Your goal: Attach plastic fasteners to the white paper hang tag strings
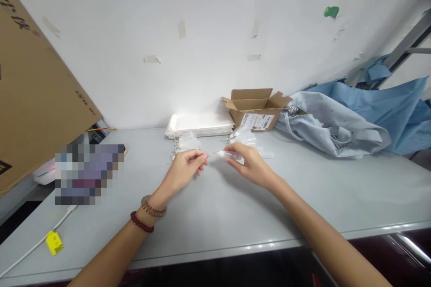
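My right hand (pixel 251 164) holds a small clear bottle (pixel 233 155) between thumb and fingers, its white neck and thin needle tip pointing left. The tip reaches close to my left hand (pixel 189 167), whose thumb and index finger are pinched together on something too small to make out. Behind my left hand lies a group of clear bottles (pixel 188 140) with thin hooked ends. A second group of similar bottles (pixel 245 136) lies behind my right hand.
A stack of white trays (pixel 200 124) and an open cardboard box (pixel 257 112) stand by the wall. Pale blue cloth (pixel 336 125) lies at the right. At the left are a large carton (pixel 40 80), a blurred-out device (pixel 89 174) and a white cable (pixel 30 251) with a yellow tag.
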Motion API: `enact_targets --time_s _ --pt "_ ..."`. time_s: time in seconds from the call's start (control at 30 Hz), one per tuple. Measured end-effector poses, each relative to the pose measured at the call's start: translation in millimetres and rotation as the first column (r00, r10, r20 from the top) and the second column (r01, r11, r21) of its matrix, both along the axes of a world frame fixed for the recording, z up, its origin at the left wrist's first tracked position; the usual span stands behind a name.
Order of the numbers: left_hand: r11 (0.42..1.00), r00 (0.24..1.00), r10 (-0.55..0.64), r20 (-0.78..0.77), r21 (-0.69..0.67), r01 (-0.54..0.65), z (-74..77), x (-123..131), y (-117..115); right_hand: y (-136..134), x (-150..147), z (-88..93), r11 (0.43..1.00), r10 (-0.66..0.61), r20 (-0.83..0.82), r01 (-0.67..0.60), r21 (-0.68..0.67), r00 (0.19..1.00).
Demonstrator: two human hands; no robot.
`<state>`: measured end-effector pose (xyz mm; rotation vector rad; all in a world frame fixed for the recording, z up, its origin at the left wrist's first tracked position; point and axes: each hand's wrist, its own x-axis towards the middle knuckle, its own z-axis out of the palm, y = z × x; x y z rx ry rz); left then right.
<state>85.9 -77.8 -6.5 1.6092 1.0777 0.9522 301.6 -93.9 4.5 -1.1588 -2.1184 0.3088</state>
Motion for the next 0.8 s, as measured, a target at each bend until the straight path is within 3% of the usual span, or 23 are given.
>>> enact_targets --time_s 0.17,0.57,0.8 --pt "0.994 0.996 -0.081 0.045 -0.076 0.084 1.4 -2.3 0.7 0.3 -0.3 -0.1 0.999 -0.002 -0.029 0.004 0.052 1.0" --pt "0.974 0.959 -0.104 0.265 -0.168 0.152 -2.4 -0.9 -0.6 -2.6 -3.7 -0.8 0.998 0.051 -0.061 -0.049 0.037 0.997" --pt "0.961 0.949 -0.11 0.294 -0.212 0.177 -1.9 0.0 -2.5 -3.9 -4.8 -0.1 0.998 0.066 -0.075 -0.064 0.026 0.995"
